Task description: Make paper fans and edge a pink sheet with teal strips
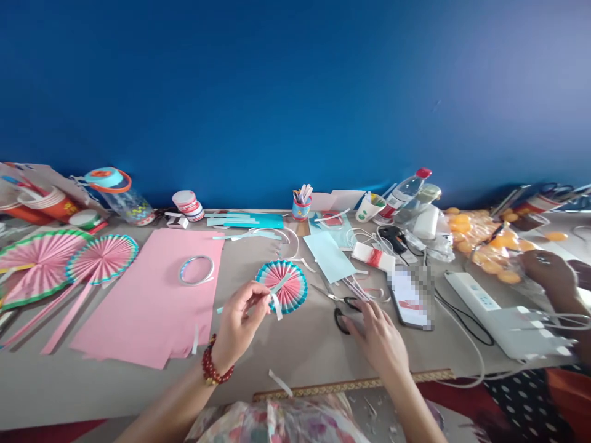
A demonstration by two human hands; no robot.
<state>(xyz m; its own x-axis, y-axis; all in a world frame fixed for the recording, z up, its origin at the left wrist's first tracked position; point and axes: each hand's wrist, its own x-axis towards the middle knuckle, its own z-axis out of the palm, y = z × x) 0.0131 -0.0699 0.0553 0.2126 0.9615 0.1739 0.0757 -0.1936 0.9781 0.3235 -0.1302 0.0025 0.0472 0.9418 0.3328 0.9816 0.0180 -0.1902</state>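
My left hand (245,314) pinches a narrow white paper strip (277,306) between thumb and fingertips. The strip hangs over a round pleated paper fan (293,294), pink with a blue-and-white edge, lying on the table. A pale blue strip (279,283) lies across the fan's middle. On the right, my right hand (382,338) is stretched out with fingers apart, its tips touching the black handles of a pair of scissors (342,300). The scissors lie on the table, blades pointing left toward the fan.
Pink paper sheets (152,307) with a tape roll (196,271) lie left, beside finished pleated fans (104,259). Light blue paper (329,255), a phone (410,298) and a power strip (480,301) lie right. Another person's hand (549,274) is near orange balls (484,240) in plastic.
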